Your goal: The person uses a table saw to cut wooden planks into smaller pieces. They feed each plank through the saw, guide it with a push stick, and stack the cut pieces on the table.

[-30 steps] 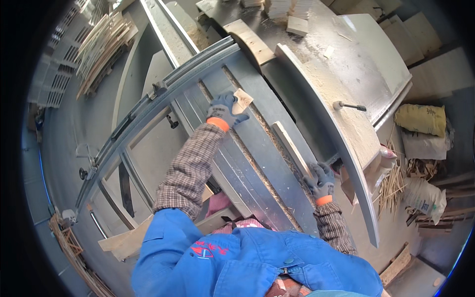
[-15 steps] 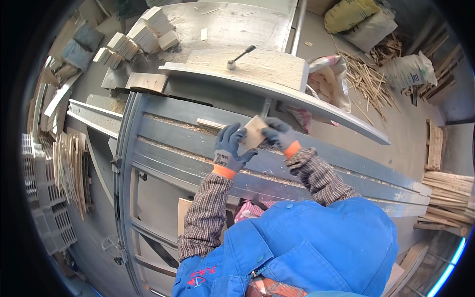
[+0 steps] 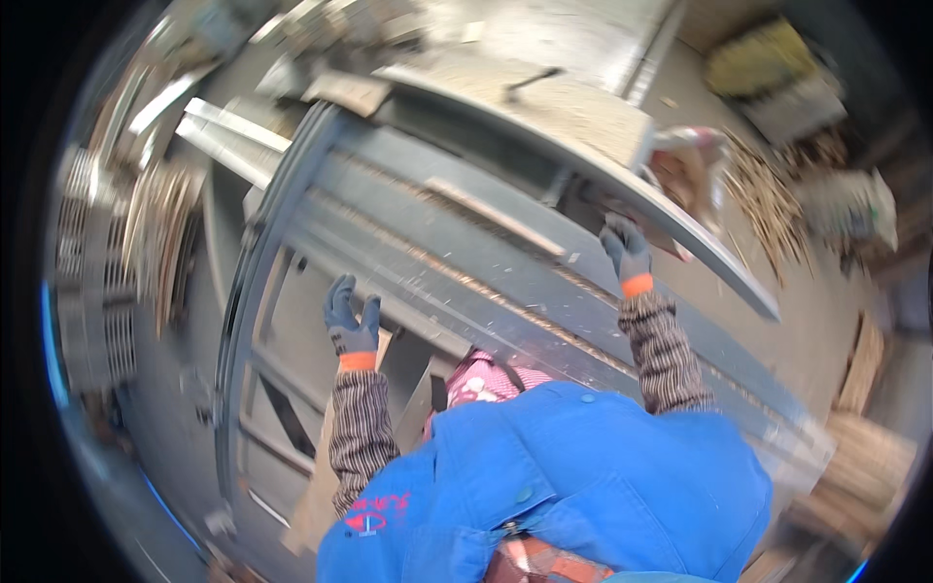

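Note:
My left hand point(image 3: 352, 318), in a grey-blue glove with an orange cuff, is raised over the left part of a grey metal machine table with long slots. Its fingers and thumb stand apart, with nothing between them. My right hand point(image 3: 627, 255), gloved alike, reaches to the far side of the table near a long metal fence point(image 3: 671, 219). Its fingers are bent and smeared by motion, so what they hold, if anything, cannot be made out. A narrow wood strip point(image 3: 496, 216) lies on the table between my hands.
Beyond the fence is a sawdust-covered surface point(image 3: 583, 107) with a black-handled lever point(image 3: 533, 83). An open sack point(image 3: 692, 165) and loose sticks point(image 3: 768, 209) lie at the far right. Stacked boards point(image 3: 160, 243) stand at the left. Sawdust fills the table slots.
My hands have parted: the left moved left and nearer, the right moved right. The small wood block they held together is no longer visible. The whole view has shifted and blurred.

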A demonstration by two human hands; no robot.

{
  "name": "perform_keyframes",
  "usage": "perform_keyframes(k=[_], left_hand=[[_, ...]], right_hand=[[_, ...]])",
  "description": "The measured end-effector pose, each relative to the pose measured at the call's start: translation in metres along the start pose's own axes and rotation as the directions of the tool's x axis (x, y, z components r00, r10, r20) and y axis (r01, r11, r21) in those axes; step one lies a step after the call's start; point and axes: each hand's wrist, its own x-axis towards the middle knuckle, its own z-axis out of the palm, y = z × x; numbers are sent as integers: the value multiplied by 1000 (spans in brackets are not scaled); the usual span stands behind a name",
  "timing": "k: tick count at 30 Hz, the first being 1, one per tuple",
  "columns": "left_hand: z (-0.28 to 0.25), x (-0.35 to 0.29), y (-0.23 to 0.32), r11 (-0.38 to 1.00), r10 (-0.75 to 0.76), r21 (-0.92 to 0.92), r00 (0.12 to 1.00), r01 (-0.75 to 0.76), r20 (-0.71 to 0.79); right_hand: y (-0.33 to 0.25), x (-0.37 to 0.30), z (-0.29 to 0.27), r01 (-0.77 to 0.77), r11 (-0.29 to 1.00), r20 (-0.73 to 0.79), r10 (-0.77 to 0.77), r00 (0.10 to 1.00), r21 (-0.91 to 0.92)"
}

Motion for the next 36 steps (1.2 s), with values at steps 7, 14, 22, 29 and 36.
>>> perform_keyframes(k=[7, 14, 22, 29, 36], left_hand=[[-124, -97, -61, 872, -138, 437, 966, 223, -219], [-189, -194, -81, 662, -461, 687, 885, 300, 57], [-192, -241, -121, 519, -701, 769, 701, 374, 133], [-205, -231, -123, 597, -628, 723, 764, 349, 150], [-218, -210, -101, 622, -488, 749, 861, 230, 141]], right_hand=[[22, -72, 66, 510, 672, 570, -157, 807, -537], [14, -25, 82, 613, 339, 560, -250, 790, -714], [-10, 15, 114, 445, 151, 462, 103, 881, -883], [-11, 22, 119, 486, 102, 496, 142, 857, -868], [-2, 13, 107, 574, 250, 543, -187, 819, -780]])
